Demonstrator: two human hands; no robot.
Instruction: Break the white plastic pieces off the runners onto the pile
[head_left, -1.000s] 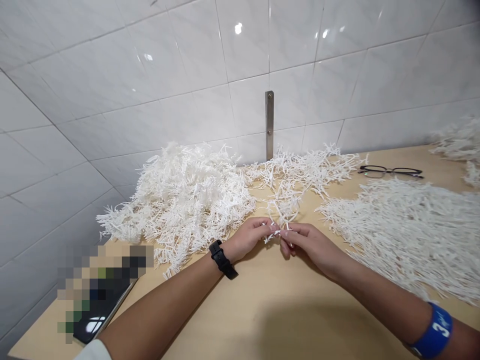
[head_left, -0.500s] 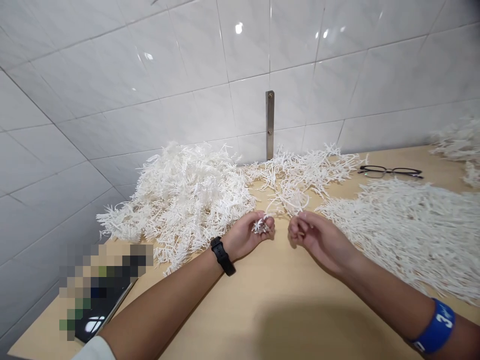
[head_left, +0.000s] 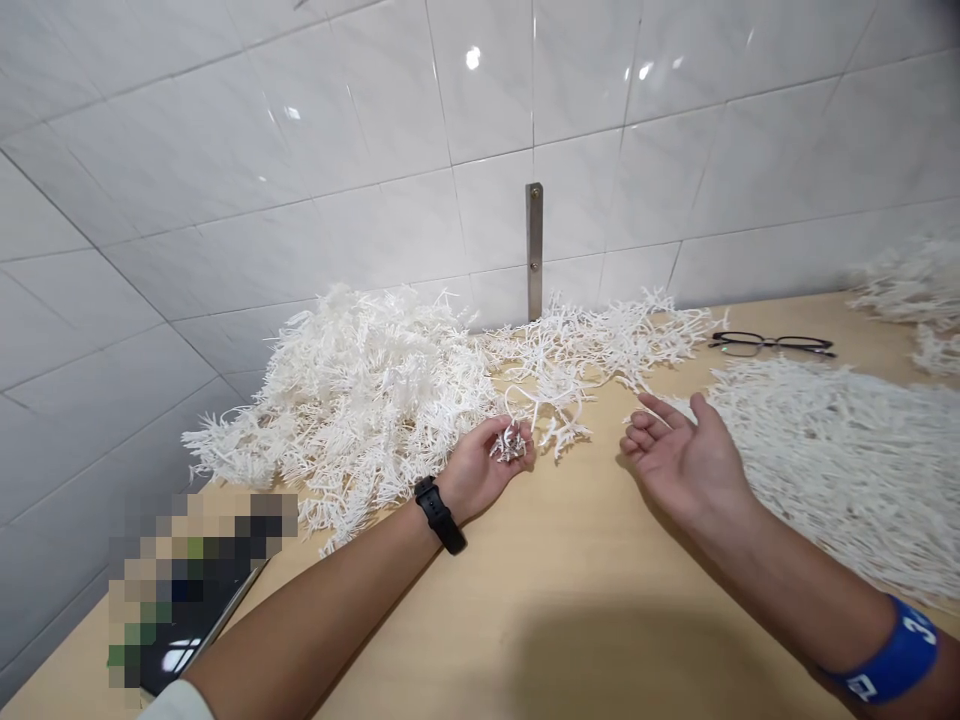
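Observation:
My left hand (head_left: pixel 478 475) is closed around a small clump of white branched plastic strands (head_left: pixel 509 443), just in front of the large left heap of white strands (head_left: pixel 390 390). A curved strand arches up beside its fingertips. Just right of that hand, a branched white piece (head_left: pixel 566 434) is in view; whether it touches the held clump I cannot tell. My right hand (head_left: pixel 686 460) is open and palm up over the table, with nothing in it. It is nearest to the flat spread of white strands (head_left: pixel 832 460) on the right.
A looser band of white strands (head_left: pixel 607 330) lies along the wall. Eyeglasses (head_left: pixel 772 344) rest at the back right, near another strand heap (head_left: pixel 911 285). A dark phone-like slab (head_left: pixel 199 615), partly blurred out, lies at the left. A metal strip (head_left: pixel 534 250) is fixed to the tiled wall.
My right hand has moved right, away from the left, and its pinched fingers have opened. My left hand keeps its clump and appears slightly further left.

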